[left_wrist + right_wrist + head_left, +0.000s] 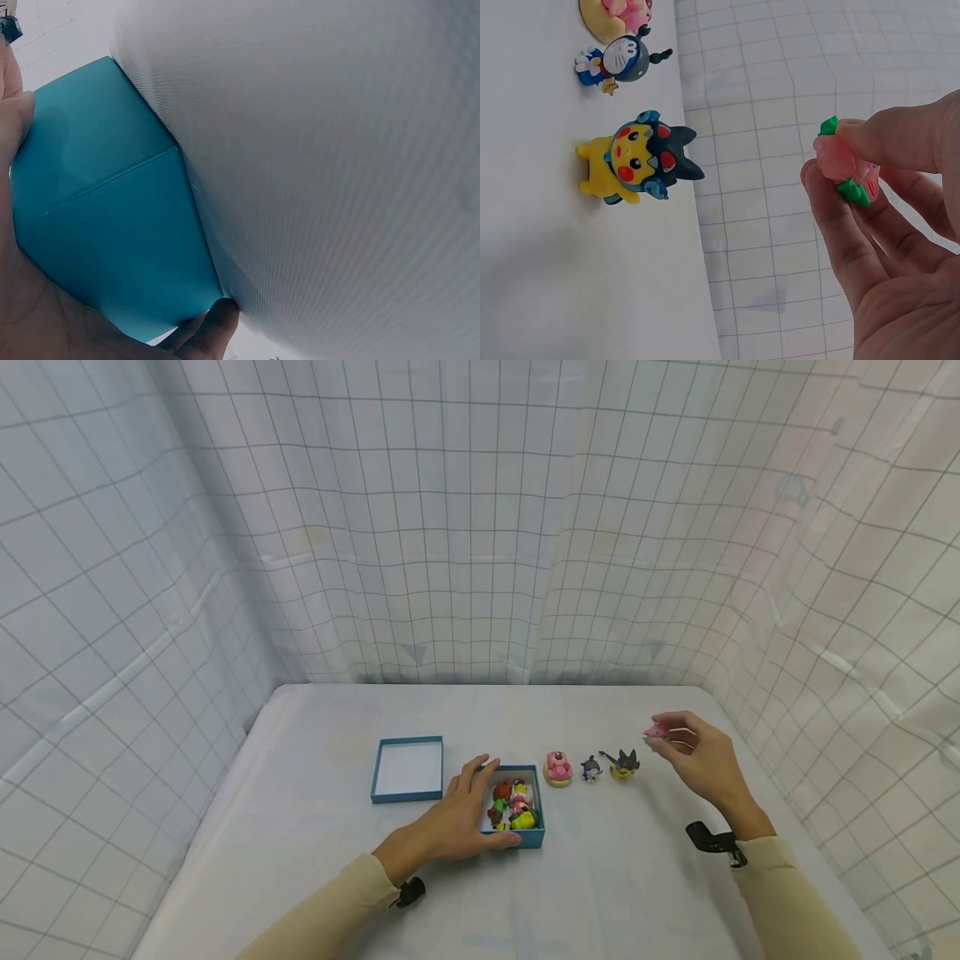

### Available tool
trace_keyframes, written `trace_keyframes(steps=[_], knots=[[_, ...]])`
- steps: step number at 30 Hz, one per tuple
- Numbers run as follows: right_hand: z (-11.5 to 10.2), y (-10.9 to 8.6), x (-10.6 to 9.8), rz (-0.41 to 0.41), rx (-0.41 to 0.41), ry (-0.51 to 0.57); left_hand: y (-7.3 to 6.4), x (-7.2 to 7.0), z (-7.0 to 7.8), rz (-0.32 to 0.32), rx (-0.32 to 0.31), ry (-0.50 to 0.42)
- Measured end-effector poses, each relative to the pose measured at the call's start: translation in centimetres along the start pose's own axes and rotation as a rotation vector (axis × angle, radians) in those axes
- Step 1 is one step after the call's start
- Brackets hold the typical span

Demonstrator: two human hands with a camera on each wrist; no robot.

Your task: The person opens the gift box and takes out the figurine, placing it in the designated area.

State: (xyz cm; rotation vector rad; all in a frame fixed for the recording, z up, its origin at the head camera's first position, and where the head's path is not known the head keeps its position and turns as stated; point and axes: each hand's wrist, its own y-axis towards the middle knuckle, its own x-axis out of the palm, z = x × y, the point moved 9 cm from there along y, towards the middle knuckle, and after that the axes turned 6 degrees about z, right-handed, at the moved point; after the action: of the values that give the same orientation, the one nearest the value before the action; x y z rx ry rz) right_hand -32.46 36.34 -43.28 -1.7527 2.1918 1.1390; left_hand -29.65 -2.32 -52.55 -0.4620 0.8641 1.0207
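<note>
My left hand (459, 818) spans the left side of a small blue box (531, 838), thumb along its near wall and fingers at its far corner. In the left wrist view the outer walls of the blue box (112, 225) fill the hand. Several colourful toy figures (521, 806) lie inside it. Raised over the table's right side, my right hand (701, 762) pinches a pink toy figure with green parts (836, 159) between thumb and fingers. Nearest to that hand stands a yellow figure with a dark pointed-ear hood (622, 165).
Left of the box lies a shallow blue-rimmed lid (407, 797) with a white inside. A pink figure on a tan ring (558, 768) and a small dark-hooded figure (591, 769) stand in a row with the yellow one. Gridded white curtains (480, 527) enclose the white table (315, 877).
</note>
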Motion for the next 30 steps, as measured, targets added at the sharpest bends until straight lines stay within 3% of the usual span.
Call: trace_keyframes(steps=[7,17,30], knots=[[1.4,-0.2,-0.4,-0.005,0.042,-0.012,0.0,-0.1,0.1,-0.001,0.000,-0.002],[2.9,-0.6,-0.4,-0.008,0.041,-0.061,-0.1,-0.2,0.1,-0.002,0.001,-0.005],[5.8,-1.3,1.1,-0.090,0.098,-0.082,0.0,-0.1,0.1,-0.001,0.012,-0.001]])
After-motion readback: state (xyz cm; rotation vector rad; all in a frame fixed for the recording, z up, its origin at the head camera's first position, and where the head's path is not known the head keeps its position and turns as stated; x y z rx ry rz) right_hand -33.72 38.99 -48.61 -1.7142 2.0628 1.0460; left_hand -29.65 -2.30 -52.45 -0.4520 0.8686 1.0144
